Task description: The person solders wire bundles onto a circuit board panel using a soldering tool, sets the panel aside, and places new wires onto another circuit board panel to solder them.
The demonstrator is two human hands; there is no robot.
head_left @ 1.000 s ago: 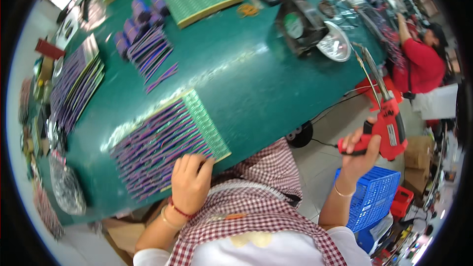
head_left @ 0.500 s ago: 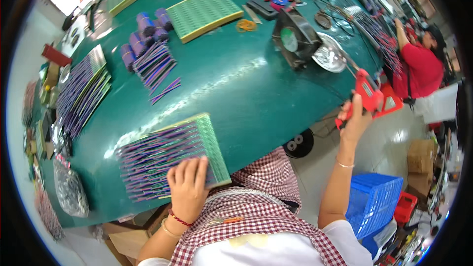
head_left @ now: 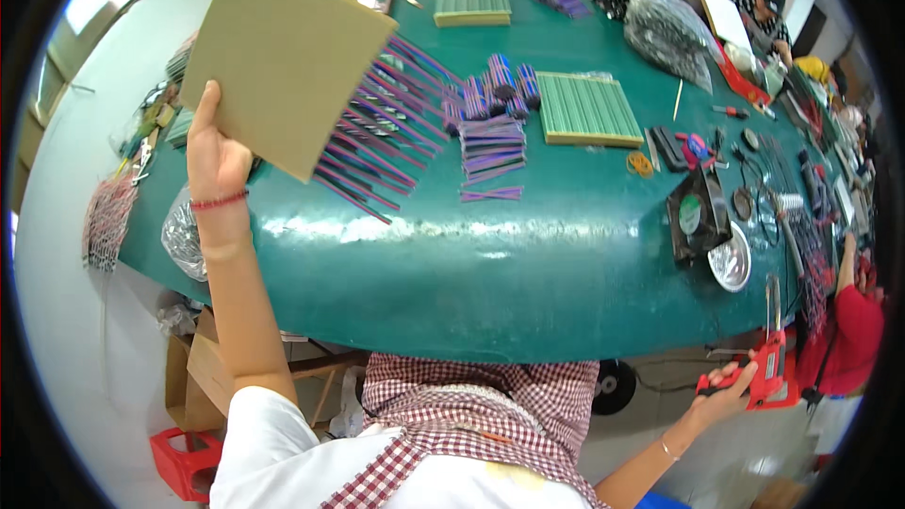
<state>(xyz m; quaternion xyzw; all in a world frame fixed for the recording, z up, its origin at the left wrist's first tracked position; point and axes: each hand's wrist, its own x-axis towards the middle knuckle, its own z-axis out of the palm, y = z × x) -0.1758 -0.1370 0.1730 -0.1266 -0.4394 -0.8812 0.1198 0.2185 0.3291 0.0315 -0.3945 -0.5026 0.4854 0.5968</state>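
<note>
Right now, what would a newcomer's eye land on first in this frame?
First, the flat tan board lifted at upper left by the left hand, with thin purple and pink wires fanning out from beneath it. Next, the broad green tabletop across the middle, carrying a ribbed green rack. At lower right, off the table edge, the right hand grips a red gun-shaped tool.

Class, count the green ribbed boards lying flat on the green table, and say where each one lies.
2. One green ribbed board lies mid-table, right of the purple bundles. Another lies at the far edge. The board lifted in the left hand shows only its back; others may be hidden.
</note>
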